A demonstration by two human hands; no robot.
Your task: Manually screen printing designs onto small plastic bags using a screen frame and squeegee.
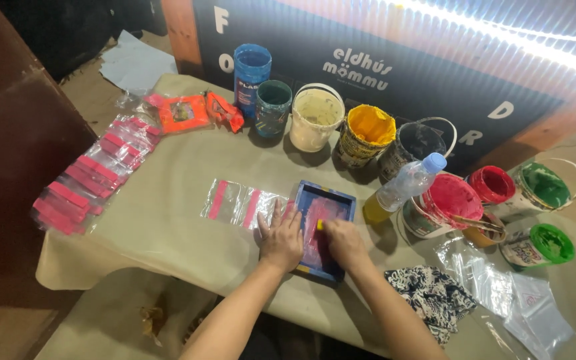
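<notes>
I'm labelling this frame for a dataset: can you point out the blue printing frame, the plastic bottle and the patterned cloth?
blue printing frame (331, 193): head view, on its far rail.
plastic bottle (405, 185): head view, on its clear body.
patterned cloth (431, 297): head view, on the middle of the crumpled fabric.

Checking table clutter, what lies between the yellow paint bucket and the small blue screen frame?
Bare tan paper only between yellow paint bucket and blue screen frame, head view.

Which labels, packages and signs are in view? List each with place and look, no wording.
Dark signboard: behind the paint tubs, white lettering, wood frame.
Blue labelled can: leftmost tub, cylindrical.
Clear bags with pink strips: stacked at left edge.
Orange packets: back left, flat.
Empty clear bags: right, near patterned cloth.
</notes>
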